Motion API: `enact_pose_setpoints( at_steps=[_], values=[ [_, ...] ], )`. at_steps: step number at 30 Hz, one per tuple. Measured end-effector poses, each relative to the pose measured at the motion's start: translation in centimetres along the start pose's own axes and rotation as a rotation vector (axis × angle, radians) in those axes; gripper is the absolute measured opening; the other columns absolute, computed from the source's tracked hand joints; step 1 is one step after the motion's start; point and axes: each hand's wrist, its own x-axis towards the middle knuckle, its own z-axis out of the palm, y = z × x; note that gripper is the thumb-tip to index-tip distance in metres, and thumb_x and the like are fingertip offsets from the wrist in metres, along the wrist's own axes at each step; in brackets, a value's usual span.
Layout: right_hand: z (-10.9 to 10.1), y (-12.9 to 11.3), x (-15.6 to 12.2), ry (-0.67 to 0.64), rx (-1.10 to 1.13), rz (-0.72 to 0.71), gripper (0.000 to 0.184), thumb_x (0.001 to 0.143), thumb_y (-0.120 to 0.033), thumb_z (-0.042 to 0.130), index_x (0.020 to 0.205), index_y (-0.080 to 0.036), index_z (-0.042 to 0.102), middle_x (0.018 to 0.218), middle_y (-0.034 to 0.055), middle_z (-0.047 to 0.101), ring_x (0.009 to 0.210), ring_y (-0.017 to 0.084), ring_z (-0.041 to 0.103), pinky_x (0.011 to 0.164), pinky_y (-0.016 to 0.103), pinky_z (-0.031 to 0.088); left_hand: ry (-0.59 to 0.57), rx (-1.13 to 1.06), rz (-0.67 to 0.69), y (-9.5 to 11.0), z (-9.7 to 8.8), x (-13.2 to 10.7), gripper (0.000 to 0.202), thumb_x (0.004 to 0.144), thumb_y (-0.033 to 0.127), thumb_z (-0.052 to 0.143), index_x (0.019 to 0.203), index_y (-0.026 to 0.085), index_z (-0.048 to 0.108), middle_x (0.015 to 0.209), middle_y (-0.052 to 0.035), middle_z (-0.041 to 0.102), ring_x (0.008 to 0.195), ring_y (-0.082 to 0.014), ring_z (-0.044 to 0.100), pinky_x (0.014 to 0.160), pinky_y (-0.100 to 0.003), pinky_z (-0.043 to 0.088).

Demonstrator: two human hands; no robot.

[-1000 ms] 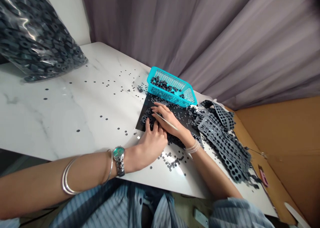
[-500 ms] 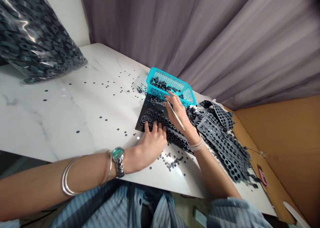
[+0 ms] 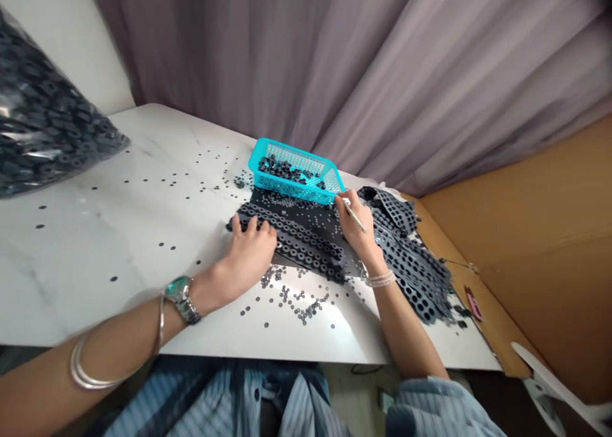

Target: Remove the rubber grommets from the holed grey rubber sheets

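Note:
My left hand [image 3: 248, 255] lies with its fingers spread on the left end of a dark foam strip [image 3: 306, 239] lined with rows of ring-shaped pieces. Pinched in my right hand [image 3: 357, 223] is a thin pale stick [image 3: 354, 216], its kind unclear. That hand is just past the strip, close to the right front corner of a turquoise plastic basket [image 3: 299, 191]. Small black rings [image 3: 282, 169] fill part of the basket. Under the strip lies a dark sheet [image 3: 325, 217] scattered with tiny discs.
Punched-out foam sheets [image 3: 406, 258] are heaped at the right. Loose small discs [image 3: 306, 309] are strewn over the white table [image 3: 138, 309]. A large clear bag [image 3: 43, 118] of black rings stands at the left. Cardboard [image 3: 526, 233] and a pink cutter [image 3: 473, 304] are at the right edge.
The view has shifted. My right hand has moved off the strip to the basket's right corner, still with the stick. My left hand has slid toward the strip's left end.

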Motion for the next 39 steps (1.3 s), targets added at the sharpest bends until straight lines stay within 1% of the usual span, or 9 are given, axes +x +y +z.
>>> enact_pose_setpoints(
  at_steps=[5,9,12,18,22,27,30,34,39],
  values=[
    [-1.1,2.1,-1.0,0.05,0.052,0.028,0.027,0.096,-0.044,0.045,0.09,-0.022,0.059,0.059,-0.0005,0.053,0.05,0.016,0.046,0.056,0.028,0.028,-0.012,0.0,-0.005,-1.6,-1.5,0.6,0.034,0.093,0.016,0.04,0.11,0.012,0.069,0.114,-0.0164,0.069,0.116,-0.0339,0.058,0.106,-0.059,0.034],
    [-1.5,2.8,-1.6,0.03,0.181,0.071,0.028,0.094,-0.043,0.047,0.078,-0.022,0.054,0.061,-0.001,0.054,0.055,0.015,0.048,0.058,0.028,0.031,-0.016,0.023,-0.125,-4.1,-2.3,1.5,0.038,0.095,0.025,0.038,0.12,0.013,0.064,0.114,-0.0166,0.068,0.108,-0.0319,0.061,0.096,-0.048,0.045],
    [-1.7,2.8,-1.8,0.008,0.239,0.069,0.029,0.093,-0.043,0.048,0.074,-0.021,0.052,0.064,-0.0005,0.057,0.06,0.014,0.05,0.06,0.027,0.035,-0.042,0.058,-0.193,-6.3,-1.6,2.3,0.04,0.095,0.025,0.038,0.124,0.01,0.061,0.11,-0.0182,0.067,0.107,-0.0345,0.06,0.089,-0.045,0.047],
    [-1.5,2.2,-2.2,-0.063,0.414,0.151,0.028,0.09,-0.044,0.053,0.073,-0.021,0.051,0.062,-0.0012,0.056,0.057,0.013,0.051,0.054,0.026,0.041,-0.073,-0.08,-0.167,-9.2,1.1,3.7,0.043,0.091,0.026,0.043,0.128,0.013,0.059,0.116,-0.0157,0.067,0.11,-0.0293,0.061,0.093,-0.037,0.047],
    [-0.7,1.4,-2.6,-0.186,0.73,0.303,0.026,0.086,-0.045,0.058,0.076,-0.022,0.051,0.061,-0.0018,0.056,0.056,0.014,0.055,0.05,0.027,0.052,-0.054,-0.107,-0.235,-9.8,0.6,3.7,0.04,0.09,0.023,0.044,0.125,0.014,0.061,0.113,-0.0157,0.068,0.102,-0.0295,0.064,0.087,-0.038,0.049],
    [0.4,0.3,-3.1,-0.267,0.887,0.379,0.024,0.083,-0.04,0.063,0.075,-0.021,0.051,0.058,-0.0031,0.054,0.055,0.012,0.056,0.052,0.028,0.058,-0.039,0.126,-0.37,-10.3,-1.9,2.6,0.037,0.091,0.013,0.039,0.118,0.01,0.064,0.11,-0.0183,0.065,0.098,-0.0309,0.061,0.083,-0.044,0.049],
    [0.5,-0.6,-3.5,-0.348,1.012,0.444,0.021,0.083,-0.035,0.063,0.073,-0.02,0.053,0.057,-0.0036,0.053,0.054,0.01,0.054,0.059,0.031,0.061,0.053,0.223,-0.424,-9.9,-2.8,2.1,0.036,0.094,0.015,0.036,0.115,0.007,0.064,0.11,-0.0179,0.062,0.105,-0.0345,0.055,0.085,-0.05,0.048],
    [0.0,-1.7,-4.6,-0.477,1.099,0.471,0.016,0.082,-0.027,0.062,0.07,-0.019,0.055,0.054,-0.0047,0.051,0.051,0.009,0.049,0.066,0.035,0.061,0.18,-0.002,-0.13,-6.8,-2.9,2.5,0.038,0.098,0.02,0.034,0.118,0.009,0.065,0.113,-0.0129,0.061,0.11,-0.029,0.053,0.096,-0.044,0.044],
    [-0.6,-1.8,-7.1,-0.456,1.039,0.396,0.016,0.082,-0.027,0.057,0.068,-0.02,0.054,0.056,-0.0034,0.056,0.051,0.01,0.053,0.067,0.032,0.057,0.08,-0.381,0.367,-0.8,-1.4,2.1,0.03,0.098,0.028,0.044,0.103,0.017,0.071,0.104,-0.0075,0.064,0.103,-0.0207,0.056,0.095,-0.033,0.044]
  ],
)
